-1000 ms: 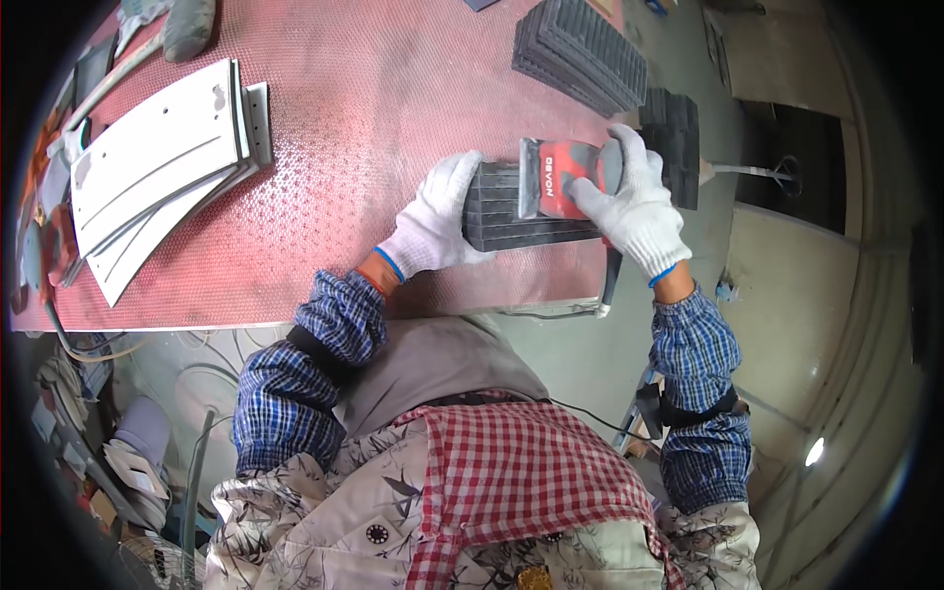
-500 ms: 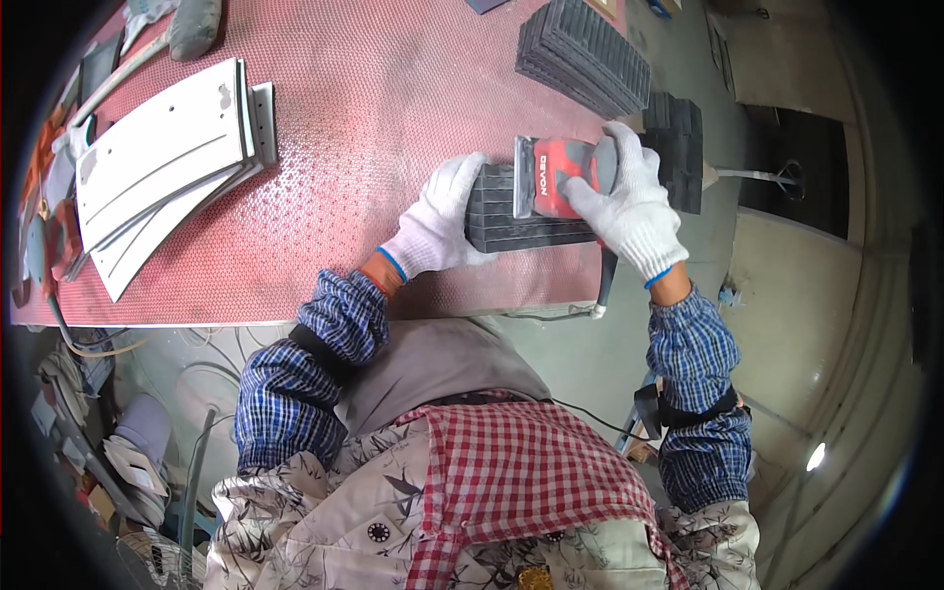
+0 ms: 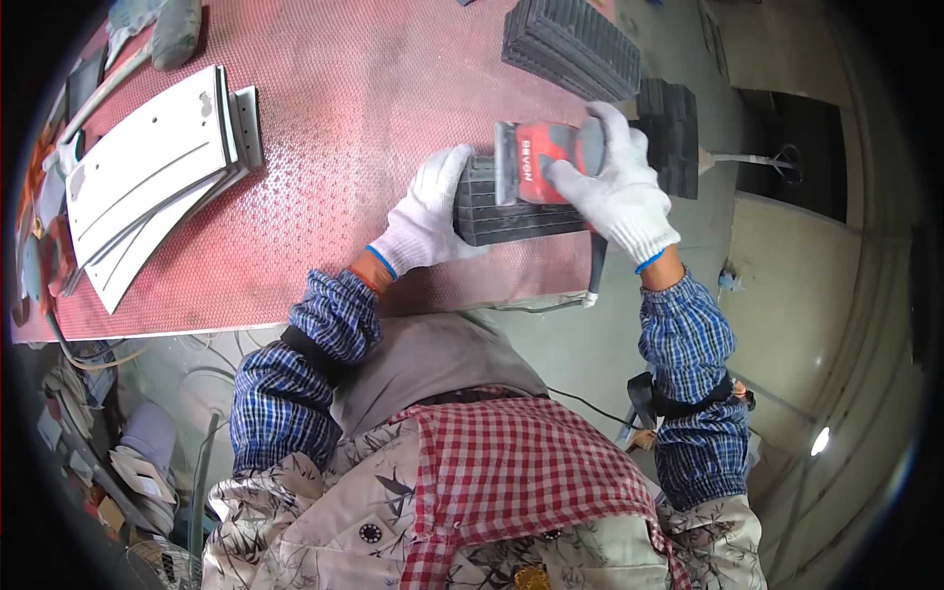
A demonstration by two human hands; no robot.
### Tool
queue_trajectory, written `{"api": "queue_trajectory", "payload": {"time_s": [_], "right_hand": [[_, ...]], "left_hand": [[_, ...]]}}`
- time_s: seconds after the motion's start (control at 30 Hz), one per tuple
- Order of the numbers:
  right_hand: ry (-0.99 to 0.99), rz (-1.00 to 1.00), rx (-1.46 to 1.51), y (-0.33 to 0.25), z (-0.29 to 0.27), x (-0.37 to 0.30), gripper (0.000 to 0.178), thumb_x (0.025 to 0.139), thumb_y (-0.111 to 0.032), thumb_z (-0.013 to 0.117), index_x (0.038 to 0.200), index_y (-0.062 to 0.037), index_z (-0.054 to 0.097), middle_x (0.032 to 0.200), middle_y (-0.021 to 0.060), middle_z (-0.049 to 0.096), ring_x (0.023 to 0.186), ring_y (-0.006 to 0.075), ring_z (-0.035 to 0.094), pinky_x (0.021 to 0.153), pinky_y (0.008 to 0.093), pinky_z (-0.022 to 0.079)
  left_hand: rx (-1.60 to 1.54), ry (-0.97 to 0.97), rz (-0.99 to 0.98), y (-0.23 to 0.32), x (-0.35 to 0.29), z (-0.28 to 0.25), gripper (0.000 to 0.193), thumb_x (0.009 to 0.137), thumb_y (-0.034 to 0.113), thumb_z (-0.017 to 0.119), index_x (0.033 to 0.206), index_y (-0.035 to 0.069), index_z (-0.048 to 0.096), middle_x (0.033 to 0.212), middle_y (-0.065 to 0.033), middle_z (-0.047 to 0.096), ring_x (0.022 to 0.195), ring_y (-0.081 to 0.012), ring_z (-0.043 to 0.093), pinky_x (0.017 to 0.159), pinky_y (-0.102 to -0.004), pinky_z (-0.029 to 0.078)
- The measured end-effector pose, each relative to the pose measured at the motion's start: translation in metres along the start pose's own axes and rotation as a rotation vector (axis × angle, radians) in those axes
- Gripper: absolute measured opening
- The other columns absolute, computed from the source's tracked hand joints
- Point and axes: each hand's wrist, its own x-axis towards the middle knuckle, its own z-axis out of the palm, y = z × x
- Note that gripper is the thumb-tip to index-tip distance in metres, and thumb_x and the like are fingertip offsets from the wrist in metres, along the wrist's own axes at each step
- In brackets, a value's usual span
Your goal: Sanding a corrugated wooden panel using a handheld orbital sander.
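A red and grey electric sander (image 3: 543, 162) rests its flat base on a stack of dark grey strips (image 3: 516, 221), covering part of the top. My right hand (image 3: 621, 189), in a white knitted glove, is closed round the sander's grey end. My left hand (image 3: 427, 208), gloved the same way, grips the left end of the stack, with the thumb on the near side and fingers on the far side. The stack lies near the front edge of a red, dimpled work surface (image 3: 324, 167). From under the sander a dark cord end (image 3: 597, 265) hangs past that edge.
Another dark ribbed stack (image 3: 572, 47) stands beyond my hands, and further dark pieces (image 3: 671, 138) lie to their right. Curved white panels (image 3: 147, 162) are piled at the left, near a grey-headed mallet (image 3: 177, 34) and several tools. A thin cable runs below the table edge.
The sander sits slightly further left on the stack, and my right hand has moved with it. My left hand keeps its grip. The whole view has shifted a little.
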Motion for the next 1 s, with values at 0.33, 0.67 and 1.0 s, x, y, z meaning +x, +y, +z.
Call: {"api": "queue_trajectory", "payload": {"time_s": [0.33,0.67,1.0], "right_hand": [[0.088,0.157,0.002,0.029,0.004,0.002,0.089,0.078,-0.049,0.074,0.152,-0.0162,0.040,0.140,0.0306,0.048,0.116,0.0472,0.064,0.096,0.0493,0.055],[0.038,0.017,0.028,-0.027,-0.004,0.006,0.080,0.083,-0.044,0.074,0.150,-0.0162,0.041,0.134,0.0326,0.051,0.110,0.0490,0.067,0.093,0.0521,0.055],[0.097,0.233,0.032,0.022,0.000,0.011,0.089,0.077,-0.051,0.073,0.151,-0.0130,0.040,0.136,0.0297,0.050,0.117,0.0457,0.064,0.097,0.0472,0.054]], "left_hand": [[0.006,0.021,0.062,0.005,0.004,0.002,0.126,0.056,0.033,0.097,0.153,-0.003,0.025,0.140,-0.0282,0.045,0.131,-0.0476,0.047,0.111,-0.0531,0.041],[-0.077,-0.064,-0.014,0.006,0.009,0.005,0.126,0.054,0.032,0.098,0.153,-0.004,0.027,0.140,-0.0270,0.045,0.131,-0.0458,0.047,0.112,-0.0510,0.041],[0.039,0.029,0.070,0.006,0.002,0.004,0.128,0.056,0.032,0.097,0.154,-0.003,0.023,0.138,-0.0290,0.046,0.127,-0.0495,0.049,0.109,-0.0547,0.043]]}}
